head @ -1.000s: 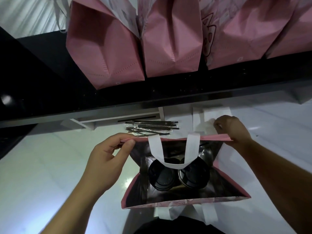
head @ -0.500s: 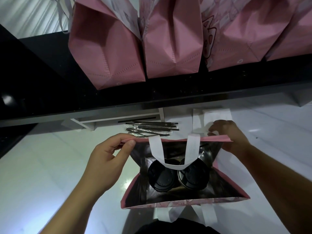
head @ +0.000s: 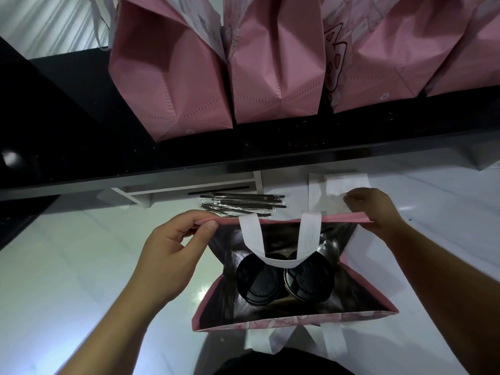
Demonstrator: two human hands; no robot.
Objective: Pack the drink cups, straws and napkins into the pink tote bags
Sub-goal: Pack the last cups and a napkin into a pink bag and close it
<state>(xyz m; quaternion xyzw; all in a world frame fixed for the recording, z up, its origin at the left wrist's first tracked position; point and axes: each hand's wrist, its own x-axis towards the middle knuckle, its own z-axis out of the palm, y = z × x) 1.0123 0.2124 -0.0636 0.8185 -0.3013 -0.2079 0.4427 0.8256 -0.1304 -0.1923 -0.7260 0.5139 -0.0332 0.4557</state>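
Your left hand [head: 173, 255] pinches the far rim of the open pink tote bag [head: 295, 322] at its 9 o'clock corner, thumb on the inside and fingers curled over the outside. Your right hand [head: 376, 209] is at the 3 o'clock end of that same rim, fingers curled over the edge and touching the white napkins [head: 335, 190] that lie on the white counter [head: 67, 266] just past the bag, toward 12 o'clock. I cannot tell whether that hand grips the rim, a napkin, or both.

The bag stands on the counter close to your body, its mouth held wide between your hands. Inside it, two drink cups with black lids [head: 258, 280] stand side by side on the bottom, touching. One white handle [head: 278, 262] droops from the far rim into the bag and lies across the lids; the other hangs outside the near rim at 6 o'clock.

A bundle of wrapped black straws [head: 243, 204] lies on the counter at 12 o'clock from your left hand, just beyond the bag's rim. Further out, at 12 o'clock, a row of pink tote bags [head: 273, 63] stands on a black shelf [head: 81, 147] above the counter.
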